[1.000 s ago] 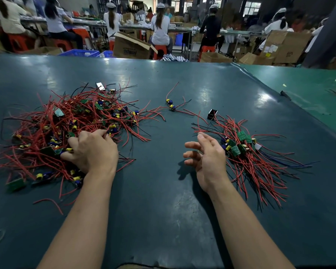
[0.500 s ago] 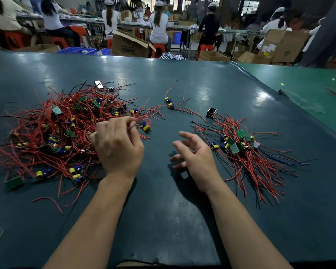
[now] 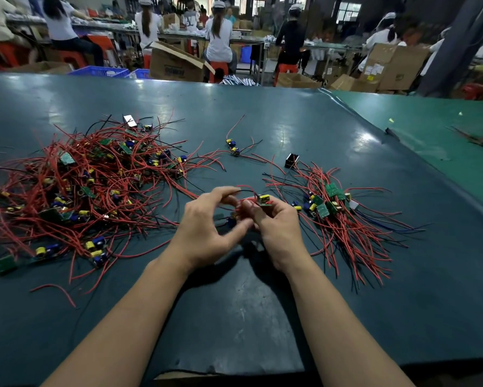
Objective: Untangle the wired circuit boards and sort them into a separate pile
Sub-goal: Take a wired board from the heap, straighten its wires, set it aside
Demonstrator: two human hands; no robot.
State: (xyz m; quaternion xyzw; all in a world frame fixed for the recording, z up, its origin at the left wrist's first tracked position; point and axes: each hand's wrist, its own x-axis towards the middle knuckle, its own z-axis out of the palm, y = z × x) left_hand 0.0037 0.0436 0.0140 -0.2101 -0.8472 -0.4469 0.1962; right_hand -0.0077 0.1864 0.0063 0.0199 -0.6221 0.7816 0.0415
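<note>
A big tangled heap of red-wired circuit boards (image 3: 89, 185) covers the left of the dark green table (image 3: 262, 317). A smaller sorted pile (image 3: 343, 219) lies on the right. Between the two, both hands meet above the table. My right hand (image 3: 279, 233) grips a small green circuit board (image 3: 264, 201) with a yellow capacitor on it. My left hand (image 3: 206, 227) pinches that board's red and black wires near its fingertips. Those wires trail back to the left heap.
A stray pair of wired boards (image 3: 233, 148) lies at centre back, a small black box (image 3: 291, 160) near the right pile. Loose red wire (image 3: 59, 291) sits front left. A lighter green table (image 3: 444, 141) adjoins on the right. Seated workers and cardboard boxes (image 3: 176, 62) fill the background.
My left hand pulled a wired board out of the left heap and carried it to the middle. My right hand moved left, closed and took hold of the board.
</note>
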